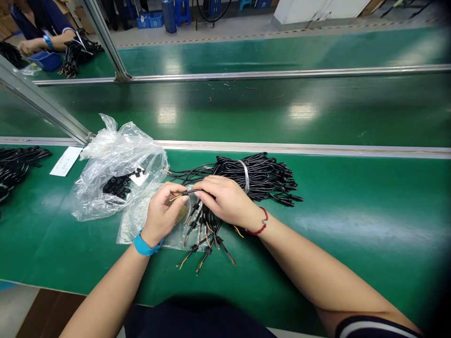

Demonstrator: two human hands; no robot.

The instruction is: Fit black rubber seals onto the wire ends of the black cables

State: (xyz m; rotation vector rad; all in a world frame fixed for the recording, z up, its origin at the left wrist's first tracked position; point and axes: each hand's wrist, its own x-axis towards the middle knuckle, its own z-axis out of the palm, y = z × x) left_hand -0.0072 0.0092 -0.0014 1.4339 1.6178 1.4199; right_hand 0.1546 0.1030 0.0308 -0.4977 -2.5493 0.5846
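Between thumb and fingers, my left hand [165,209] pinches a small black clip [184,193] on the end of a black cable, with coloured wire ends poking out to its left. My right hand [225,197] grips the same cable [192,191] just right of the clip. Behind my right hand lies a tied bundle of black cables [268,173]. Below the hands, several cable ends with black clips [195,248] and bare red and yellow wires fan out. Under my left hand is a flat plastic bag [132,225] with small pieces in it.
A clear plastic bag [120,136] holding black clips [118,185] sits left of my hands. A white paper slip [66,161] and more black cables [17,166] lie farther left. A metal post [45,103] rises there. Across the line, another person's arm [52,41] is beside a blue tray [45,60].
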